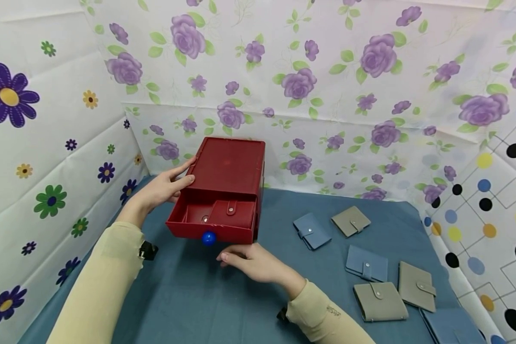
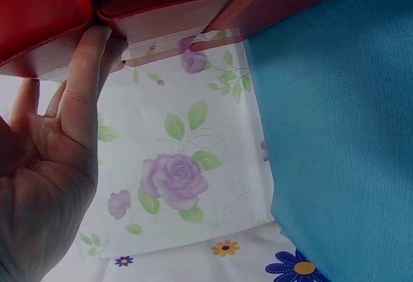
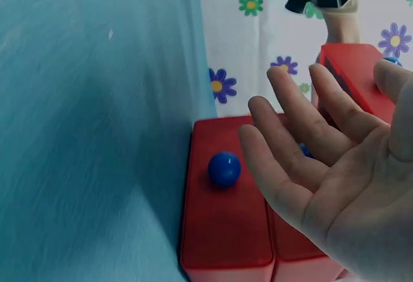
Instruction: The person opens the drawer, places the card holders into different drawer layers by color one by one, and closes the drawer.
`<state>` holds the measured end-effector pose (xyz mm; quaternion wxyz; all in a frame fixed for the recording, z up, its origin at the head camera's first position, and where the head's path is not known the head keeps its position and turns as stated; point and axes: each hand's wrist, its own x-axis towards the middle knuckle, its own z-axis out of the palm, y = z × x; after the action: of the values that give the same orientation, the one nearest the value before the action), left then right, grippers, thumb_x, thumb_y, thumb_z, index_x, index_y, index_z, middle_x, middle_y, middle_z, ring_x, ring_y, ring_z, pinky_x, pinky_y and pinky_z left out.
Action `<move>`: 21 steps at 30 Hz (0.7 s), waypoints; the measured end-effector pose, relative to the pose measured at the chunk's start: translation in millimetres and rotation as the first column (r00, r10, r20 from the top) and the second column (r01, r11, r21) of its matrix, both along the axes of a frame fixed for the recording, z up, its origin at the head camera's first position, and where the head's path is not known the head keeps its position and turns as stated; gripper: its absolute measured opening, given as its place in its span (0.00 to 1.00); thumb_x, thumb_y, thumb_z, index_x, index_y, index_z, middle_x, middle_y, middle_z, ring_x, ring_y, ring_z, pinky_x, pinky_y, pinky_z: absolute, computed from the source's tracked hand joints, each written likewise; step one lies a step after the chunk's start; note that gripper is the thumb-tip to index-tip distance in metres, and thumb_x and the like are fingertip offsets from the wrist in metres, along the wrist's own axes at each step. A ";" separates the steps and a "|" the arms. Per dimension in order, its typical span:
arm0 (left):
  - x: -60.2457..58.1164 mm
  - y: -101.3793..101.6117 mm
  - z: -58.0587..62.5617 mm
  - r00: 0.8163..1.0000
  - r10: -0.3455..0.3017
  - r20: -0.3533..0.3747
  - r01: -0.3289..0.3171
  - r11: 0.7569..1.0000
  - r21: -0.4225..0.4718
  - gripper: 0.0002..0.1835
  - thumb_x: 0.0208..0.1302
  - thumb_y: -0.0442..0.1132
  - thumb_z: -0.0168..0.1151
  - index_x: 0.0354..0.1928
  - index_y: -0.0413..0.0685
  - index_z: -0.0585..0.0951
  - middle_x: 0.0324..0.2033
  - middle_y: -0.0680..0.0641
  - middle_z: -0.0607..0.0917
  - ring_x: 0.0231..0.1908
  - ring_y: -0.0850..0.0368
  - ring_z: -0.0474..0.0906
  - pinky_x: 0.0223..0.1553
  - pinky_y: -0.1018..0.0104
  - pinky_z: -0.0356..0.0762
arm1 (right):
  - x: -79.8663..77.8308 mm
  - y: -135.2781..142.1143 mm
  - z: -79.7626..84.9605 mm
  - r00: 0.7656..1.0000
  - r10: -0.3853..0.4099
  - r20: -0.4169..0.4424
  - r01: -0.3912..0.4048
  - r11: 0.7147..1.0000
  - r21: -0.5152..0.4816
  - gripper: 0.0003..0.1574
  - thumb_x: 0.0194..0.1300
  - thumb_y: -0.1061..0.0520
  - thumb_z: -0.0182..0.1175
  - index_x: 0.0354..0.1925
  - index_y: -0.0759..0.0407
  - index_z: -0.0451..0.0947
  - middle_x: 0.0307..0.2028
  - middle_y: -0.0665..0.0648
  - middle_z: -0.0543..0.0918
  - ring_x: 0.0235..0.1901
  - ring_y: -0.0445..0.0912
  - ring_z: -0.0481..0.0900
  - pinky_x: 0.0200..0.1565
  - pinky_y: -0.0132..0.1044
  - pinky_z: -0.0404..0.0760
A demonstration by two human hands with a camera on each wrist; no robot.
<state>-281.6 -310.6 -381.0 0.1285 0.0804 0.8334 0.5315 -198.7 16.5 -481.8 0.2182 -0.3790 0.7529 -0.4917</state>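
Observation:
A red drawer cabinet [image 1: 228, 165] stands toward the back left of the table, its top drawer [image 1: 236, 234] pulled out. Inside that drawer lies a red snap wallet [image 1: 234, 213], with another red snap item partly showing to its left. My left hand [image 1: 165, 186] rests against the cabinet's left side with fingers extended; in the left wrist view its fingertips meet the red side wall. Below the drawer's round blue knob [image 1: 208, 238] is my right hand [image 1: 253, 263], relaxed and holding nothing. Lower drawers with a blue knob [image 3: 224, 170] appear in the right wrist view.
Right of the cabinet, blue and grey snap wallets are spread on the blue cloth, among them a blue one [image 1: 312, 231], a grey one [image 1: 351, 221] and a larger grey one [image 1: 380, 301]. Patterned sheets [image 1: 298, 95] hang behind and on both sides.

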 end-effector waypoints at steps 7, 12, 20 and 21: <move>0.8 -1.0 -0.8 1.000 0.000 0.003 0.000 1.000 -0.001 0.40 0.81 0.61 0.58 0.86 0.80 0.50 0.72 0.31 0.74 0.51 0.46 0.87 0.49 0.54 0.89 | 10.7 -13.3 4.1 0.990 0.000 0.142 0.004 1.000 -0.024 0.27 0.87 0.39 0.47 0.66 0.50 0.83 0.53 0.45 0.90 0.57 0.44 0.85 0.60 0.45 0.83; 0.7 -2.1 -1.2 1.000 0.003 0.012 -0.003 1.000 0.008 0.40 0.81 0.61 0.58 0.86 0.81 0.50 0.71 0.31 0.75 0.51 0.46 0.88 0.49 0.54 0.89 | 16.9 -20.3 10.1 0.981 0.017 0.195 -0.003 0.997 -0.076 0.28 0.88 0.39 0.43 0.70 0.47 0.79 0.57 0.45 0.88 0.59 0.40 0.84 0.58 0.43 0.84; 0.2 -1.8 -0.5 1.000 -0.007 0.008 0.007 1.000 0.019 0.39 0.82 0.60 0.57 0.86 0.80 0.50 0.71 0.31 0.74 0.53 0.44 0.88 0.49 0.52 0.89 | 20.2 -27.3 13.6 0.969 0.007 0.246 0.027 0.991 -0.135 0.31 0.89 0.39 0.41 0.73 0.50 0.77 0.57 0.49 0.89 0.59 0.38 0.84 0.57 0.38 0.83; 0.4 -1.6 -0.3 1.000 -0.009 0.006 0.009 1.000 0.020 0.39 0.82 0.59 0.57 0.86 0.80 0.49 0.71 0.31 0.74 0.53 0.44 0.88 0.49 0.52 0.89 | 20.6 -27.6 13.8 0.966 0.003 0.257 0.034 0.990 -0.139 0.31 0.89 0.39 0.41 0.73 0.50 0.77 0.57 0.49 0.89 0.59 0.38 0.84 0.57 0.38 0.83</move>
<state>-281.2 -312.2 -381.3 0.1328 0.0837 0.8273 0.5394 -178.1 -11.2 -468.0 0.2821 -0.3210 0.6843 -0.5909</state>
